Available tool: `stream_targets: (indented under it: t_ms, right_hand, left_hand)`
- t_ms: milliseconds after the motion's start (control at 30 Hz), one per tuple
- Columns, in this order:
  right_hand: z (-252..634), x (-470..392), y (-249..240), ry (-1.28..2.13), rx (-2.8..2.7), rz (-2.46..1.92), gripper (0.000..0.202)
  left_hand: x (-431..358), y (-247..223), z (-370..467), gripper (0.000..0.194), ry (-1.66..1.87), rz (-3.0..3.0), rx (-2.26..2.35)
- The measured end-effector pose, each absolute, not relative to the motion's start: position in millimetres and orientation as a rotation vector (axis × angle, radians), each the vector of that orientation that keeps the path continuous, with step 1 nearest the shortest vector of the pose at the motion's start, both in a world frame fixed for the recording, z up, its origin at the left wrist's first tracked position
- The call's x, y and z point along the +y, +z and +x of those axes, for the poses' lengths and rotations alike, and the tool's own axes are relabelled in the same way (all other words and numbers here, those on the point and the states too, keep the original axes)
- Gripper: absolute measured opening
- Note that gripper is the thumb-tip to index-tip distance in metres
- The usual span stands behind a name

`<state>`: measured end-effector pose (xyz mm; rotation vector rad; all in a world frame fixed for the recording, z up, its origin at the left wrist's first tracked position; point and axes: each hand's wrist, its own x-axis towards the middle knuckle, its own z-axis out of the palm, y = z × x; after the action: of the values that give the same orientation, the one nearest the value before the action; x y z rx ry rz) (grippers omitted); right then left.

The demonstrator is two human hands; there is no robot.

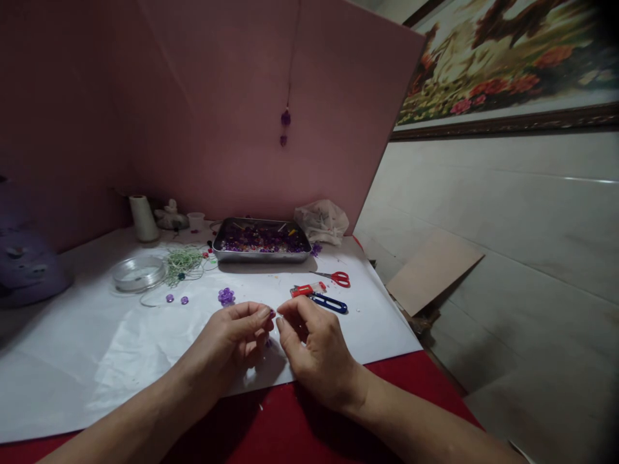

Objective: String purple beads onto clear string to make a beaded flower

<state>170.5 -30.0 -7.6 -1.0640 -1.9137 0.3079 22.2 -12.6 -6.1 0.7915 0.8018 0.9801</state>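
Observation:
My left hand [242,335] pinches a small purple bead [272,314] between thumb and forefinger, above the front of the white sheet. Just to its right, my right hand [314,341] has thumb and forefinger curled close to the bead; whatever lies between those fingertips is too small to make out. Another bit of purple shows below the left fingers. On the sheet beyond my left hand sits a purple bead flower [225,296]. Two loose purple beads [176,299] lie further left.
A metal tray [264,256] of mixed beads stands at the back. Red-handled scissors [340,278], a red lighter [308,289] and a blue-handled tool [331,303] lie right. Leftward are a spool of clear line [138,274], green thread [184,263] and a thread cone [144,219].

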Motion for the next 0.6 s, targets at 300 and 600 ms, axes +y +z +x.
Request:
stream_targets:
  t_ms: [300, 600]
  right_hand:
    - [170.8, -29.0, -8.2, 0.304, -1.917, -1.056, 0.011]
    - [172.1, -29.0, -7.5, 0.268, -1.952, -1.045, 0.011]
  left_hand:
    - [-11.0, -9.1, 21.8, 0.013, 0.999, 0.790, 0.789]
    - [-11.2, -10.5, 23.2, 0.014, 1.053, 0.829, 0.747]
